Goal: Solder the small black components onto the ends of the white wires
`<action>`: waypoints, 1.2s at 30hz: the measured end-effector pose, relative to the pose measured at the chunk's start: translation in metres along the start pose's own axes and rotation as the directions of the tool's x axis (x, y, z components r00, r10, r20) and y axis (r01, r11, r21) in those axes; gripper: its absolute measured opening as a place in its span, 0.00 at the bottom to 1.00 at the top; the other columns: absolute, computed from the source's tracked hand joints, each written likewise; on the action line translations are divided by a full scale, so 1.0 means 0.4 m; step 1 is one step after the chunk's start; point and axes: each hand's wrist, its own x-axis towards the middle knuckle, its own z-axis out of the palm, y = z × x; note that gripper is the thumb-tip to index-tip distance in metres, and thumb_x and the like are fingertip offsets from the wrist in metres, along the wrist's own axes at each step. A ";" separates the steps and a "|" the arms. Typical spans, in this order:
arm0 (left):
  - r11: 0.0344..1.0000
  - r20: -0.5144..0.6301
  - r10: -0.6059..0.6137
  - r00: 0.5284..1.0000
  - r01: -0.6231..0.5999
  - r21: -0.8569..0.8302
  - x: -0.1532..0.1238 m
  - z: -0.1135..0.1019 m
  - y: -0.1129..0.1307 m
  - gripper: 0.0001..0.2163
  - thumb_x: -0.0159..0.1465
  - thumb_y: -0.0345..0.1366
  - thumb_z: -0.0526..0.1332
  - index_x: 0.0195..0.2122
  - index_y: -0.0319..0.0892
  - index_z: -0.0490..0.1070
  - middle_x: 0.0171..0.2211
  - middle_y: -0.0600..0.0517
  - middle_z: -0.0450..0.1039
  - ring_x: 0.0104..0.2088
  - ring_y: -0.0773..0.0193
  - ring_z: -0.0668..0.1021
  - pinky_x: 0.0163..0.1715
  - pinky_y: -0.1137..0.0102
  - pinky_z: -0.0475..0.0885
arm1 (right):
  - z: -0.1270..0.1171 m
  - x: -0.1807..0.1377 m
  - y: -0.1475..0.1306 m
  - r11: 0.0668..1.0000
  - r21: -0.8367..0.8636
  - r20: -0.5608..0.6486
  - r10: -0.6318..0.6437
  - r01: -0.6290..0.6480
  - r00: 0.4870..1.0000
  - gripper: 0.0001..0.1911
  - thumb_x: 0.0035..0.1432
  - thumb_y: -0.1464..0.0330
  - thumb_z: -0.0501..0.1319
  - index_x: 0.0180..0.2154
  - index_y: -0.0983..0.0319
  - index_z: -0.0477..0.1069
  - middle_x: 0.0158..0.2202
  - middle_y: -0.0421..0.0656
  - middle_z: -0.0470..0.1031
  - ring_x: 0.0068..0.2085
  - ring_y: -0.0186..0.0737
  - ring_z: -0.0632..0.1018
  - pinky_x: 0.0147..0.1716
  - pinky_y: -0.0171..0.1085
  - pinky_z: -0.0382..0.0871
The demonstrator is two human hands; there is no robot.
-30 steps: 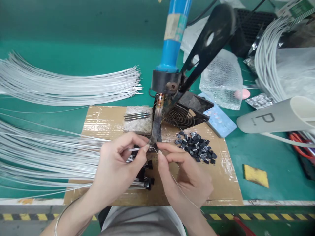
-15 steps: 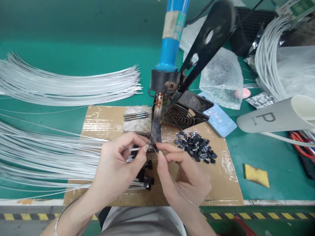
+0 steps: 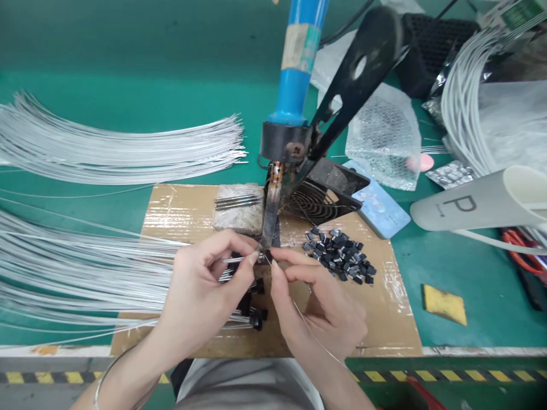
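A blue-handled soldering iron (image 3: pixel 294 94) is fixed in a black bracket (image 3: pixel 359 71), its tip pointing down between my hands. My left hand (image 3: pixel 209 282) is closed in a pinch on a white wire (image 3: pixel 233 260), the wire's end just under the tip. My right hand (image 3: pixel 320 307) pinches a thin strand of solder wire (image 3: pixel 316 337), which trails back over the palm and wrist. Its index fingertip is by a small dark part at the tip; the exact contact is hidden. Below my left hand, black connectors (image 3: pixel 256 319) sit on the ends of white wires.
Small black parts (image 3: pixel 339 255) lie heaped on the cardboard (image 3: pixel 384 313). White wire bundles (image 3: pixel 128 151) spread at the left. Behind the iron stand a small fan (image 3: pixel 316 199) and a block with solder-like sticks (image 3: pixel 239 219). A cup (image 3: pixel 465 205) and yellow sponge (image 3: pixel 445 304) are at right.
My right fingertips have shifted very slightly left, and less of the solder wire shows between them and the iron's tip. My left hand holds its place.
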 end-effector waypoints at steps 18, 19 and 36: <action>1.000 0.011 -0.002 1.000 0.002 -0.006 0.004 0.001 0.002 0.05 0.60 0.31 0.66 0.27 0.43 0.77 0.28 0.53 0.83 0.26 0.66 0.78 0.25 0.74 0.68 | 0.001 0.002 -0.001 0.999 -0.033 -0.005 -0.031 0.031 1.000 0.08 0.65 0.77 0.69 0.38 0.58 0.76 0.41 0.44 0.90 0.35 0.39 0.90 0.38 0.33 0.86; 1.000 0.010 -0.002 1.000 0.002 -0.003 0.004 0.000 0.002 0.05 0.60 0.31 0.66 0.27 0.43 0.77 0.28 0.53 0.83 0.26 0.66 0.78 0.24 0.74 0.68 | 0.001 0.002 -0.001 0.999 -0.033 -0.006 -0.033 0.033 0.999 0.08 0.65 0.77 0.69 0.38 0.58 0.77 0.41 0.44 0.90 0.35 0.38 0.90 0.37 0.33 0.86; 1.000 0.019 -0.006 1.000 0.006 -0.007 0.003 -0.001 0.001 0.05 0.60 0.31 0.66 0.27 0.44 0.77 0.27 0.54 0.83 0.26 0.66 0.77 0.26 0.75 0.68 | 0.000 0.002 0.004 0.997 -0.042 -0.004 -0.060 0.060 0.998 0.08 0.66 0.77 0.68 0.39 0.58 0.77 0.40 0.44 0.89 0.34 0.39 0.89 0.37 0.35 0.87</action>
